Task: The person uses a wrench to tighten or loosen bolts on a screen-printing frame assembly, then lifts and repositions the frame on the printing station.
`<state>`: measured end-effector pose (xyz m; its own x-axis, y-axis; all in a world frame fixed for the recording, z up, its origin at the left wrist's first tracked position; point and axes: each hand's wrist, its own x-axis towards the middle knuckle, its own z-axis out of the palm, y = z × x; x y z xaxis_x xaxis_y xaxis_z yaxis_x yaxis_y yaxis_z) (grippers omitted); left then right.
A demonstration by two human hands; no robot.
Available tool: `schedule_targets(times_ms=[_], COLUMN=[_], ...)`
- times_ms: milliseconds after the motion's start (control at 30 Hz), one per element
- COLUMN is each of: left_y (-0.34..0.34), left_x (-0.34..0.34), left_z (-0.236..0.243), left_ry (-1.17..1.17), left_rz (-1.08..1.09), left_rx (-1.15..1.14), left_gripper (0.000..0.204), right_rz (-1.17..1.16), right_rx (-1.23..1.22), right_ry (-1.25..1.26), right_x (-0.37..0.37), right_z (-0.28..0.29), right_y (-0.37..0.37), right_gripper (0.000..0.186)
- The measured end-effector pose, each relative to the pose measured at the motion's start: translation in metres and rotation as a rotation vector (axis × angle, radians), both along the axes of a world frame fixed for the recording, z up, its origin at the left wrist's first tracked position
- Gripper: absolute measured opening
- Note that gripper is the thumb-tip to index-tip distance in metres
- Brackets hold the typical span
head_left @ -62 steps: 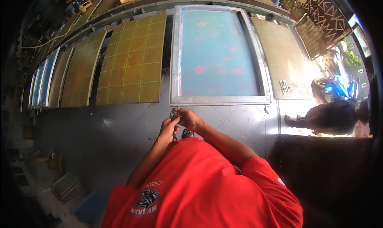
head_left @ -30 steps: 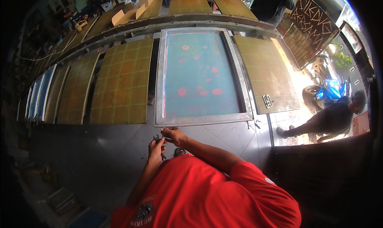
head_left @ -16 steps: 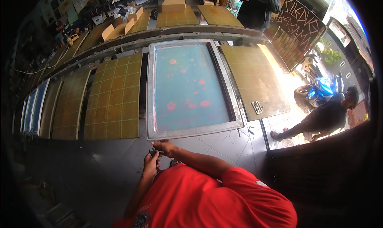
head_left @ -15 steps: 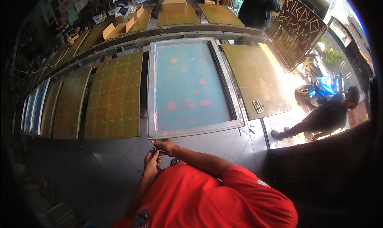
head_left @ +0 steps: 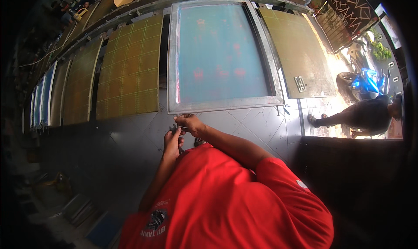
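Note:
A screen-printing frame (head_left: 226,104) with a grey metal rim lies in front of me. Its blue-green mesh (head_left: 220,53) carries several pinkish-red marks. Just below the frame's near left corner, my right hand (head_left: 192,124) is closed in a pinch; whatever its fingertips hold is too small to make out. My left hand (head_left: 173,141) sits right below it, its fingers wrapped round a dark open-end wrench (head_left: 173,128). The wrench's forked head points up beside the right fingers, while its handle is mostly hidden by the left hand.
Brown boards with green grid lines (head_left: 130,70) stand left of the frame. Another board (head_left: 300,53) with a small metal plate (head_left: 299,84) lies to the right. Grey floor tiles (head_left: 248,127) run below. A person (head_left: 365,116) and a blue motorbike (head_left: 365,82) are at far right.
My view has tilted downward, so the frame, boards and hands sit higher in the picture. Both hands stay together by the frame's near left corner, the left one still gripping the wrench.

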<state>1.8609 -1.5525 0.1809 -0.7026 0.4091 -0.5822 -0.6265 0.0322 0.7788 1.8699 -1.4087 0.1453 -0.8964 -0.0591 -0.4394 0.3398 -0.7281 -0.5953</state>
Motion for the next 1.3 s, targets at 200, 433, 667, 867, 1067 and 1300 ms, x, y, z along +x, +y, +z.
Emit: schedule_targets(times_ms=[200,433,667,867,1067,1300], left_y=[-0.009,0.002,-0.004,-0.01,-0.005,-0.015], left_x=[-0.007,0.001,-0.002,-0.003,0.0,-0.008], left_z=[-0.008,0.019,0.006,-0.002,-0.004,-0.014], left_ry=[-0.246,-0.09,-0.199,-0.356,-0.107,-0.392], left_rz=[0.039,-0.019,0.086,0.052,0.069,0.077], left_rx=[0.094,0.033,0.062,0.185,0.031,0.148], left_gripper=[0.023,0.018,0.016,0.018,0.021,0.023], right_rz=[-0.092,-0.011,-0.052,0.022,-0.029,-0.017], right_rx=[-0.191,-0.071,-0.212,-0.087,-0.052,0.007], right_ry=[-0.094,-0.086,-0.053,-0.118,-0.179,-0.138], right_x=[0.002,-0.001,0.003,0.001,-0.006,0.005], right_z=[-0.002,-0.009,0.012,0.009,-0.008,0.006], right_y=[-0.007,-0.004,-0.008,-0.005,-0.013,-0.005], right_gripper=[0.022,0.021,0.022,0.029,0.033,0.028])
